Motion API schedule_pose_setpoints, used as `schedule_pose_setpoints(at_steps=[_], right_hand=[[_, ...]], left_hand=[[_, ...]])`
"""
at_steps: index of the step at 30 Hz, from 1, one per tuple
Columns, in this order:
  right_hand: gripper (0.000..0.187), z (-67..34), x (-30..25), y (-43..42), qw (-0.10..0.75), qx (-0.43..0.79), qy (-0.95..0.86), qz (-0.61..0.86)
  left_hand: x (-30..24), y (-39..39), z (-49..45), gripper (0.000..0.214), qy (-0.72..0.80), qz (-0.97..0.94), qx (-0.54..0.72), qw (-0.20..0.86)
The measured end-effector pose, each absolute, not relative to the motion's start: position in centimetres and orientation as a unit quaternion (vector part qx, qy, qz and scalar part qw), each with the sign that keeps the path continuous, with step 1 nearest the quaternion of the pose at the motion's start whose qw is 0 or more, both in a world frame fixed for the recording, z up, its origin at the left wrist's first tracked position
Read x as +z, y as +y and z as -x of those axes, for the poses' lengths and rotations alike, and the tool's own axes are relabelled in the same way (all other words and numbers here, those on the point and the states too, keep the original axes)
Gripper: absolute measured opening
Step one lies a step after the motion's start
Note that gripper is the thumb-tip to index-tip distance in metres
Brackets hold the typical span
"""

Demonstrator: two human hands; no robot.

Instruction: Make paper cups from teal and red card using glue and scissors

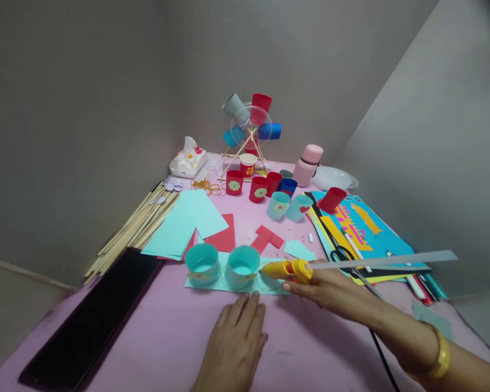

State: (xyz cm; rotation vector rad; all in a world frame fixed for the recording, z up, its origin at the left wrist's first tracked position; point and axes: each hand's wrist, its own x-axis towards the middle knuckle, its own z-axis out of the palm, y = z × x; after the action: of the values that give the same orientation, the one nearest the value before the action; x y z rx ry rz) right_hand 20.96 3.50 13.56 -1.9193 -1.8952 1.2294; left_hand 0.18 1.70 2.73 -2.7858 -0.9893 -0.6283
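My right hand is wrapped round a yellow hot glue gun, a long pale glue stick jutting from its back. The gun's nozzle points left, close to the right side of a turquoise paper ring. That ring and a second turquoise ring stand upright on a light-blue paper strip. Right of them, a round outline shows on the strip, partly behind the gun. My left hand lies flat with fingers stretched, fingertips at the strip's front edge, holding nothing.
Light-blue sheets, wooden sticks and a black slab lie left. Small paper cups, a pinwheel-like cup model and a pink bottle stand behind. Scissors rest on coloured paper. The gun's cord trails forward.
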Motion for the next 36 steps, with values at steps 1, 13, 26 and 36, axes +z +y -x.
schedule_pose_setpoints(at_steps=[1, 13, 26, 36], right_hand=[[0.038, -20.9, 13.7, 3.4, 0.089, 0.416, -0.641, 0.639], [0.032, -21.7, 13.4, 2.1, 0.056, 0.374, -0.68, 0.628], [0.046, -23.7, 13.5, 0.7, 0.14, 0.43, -0.617, 0.644], [0.042, -23.5, 13.9, 0.7, 0.122, 0.45, -0.631, 0.619]], left_hand=[[2.8, 1.7, -0.2, 0.032, -0.327, 0.92, -0.206, 0.059], [2.6, 1.7, -0.3, 0.033, -0.332, 0.921, -0.197, 0.046], [2.3, 1.6, -0.1, 0.03, -0.319, 0.92, -0.213, 0.08], [2.1, 1.6, -0.2, 0.03, -0.306, 0.921, -0.222, 0.097]])
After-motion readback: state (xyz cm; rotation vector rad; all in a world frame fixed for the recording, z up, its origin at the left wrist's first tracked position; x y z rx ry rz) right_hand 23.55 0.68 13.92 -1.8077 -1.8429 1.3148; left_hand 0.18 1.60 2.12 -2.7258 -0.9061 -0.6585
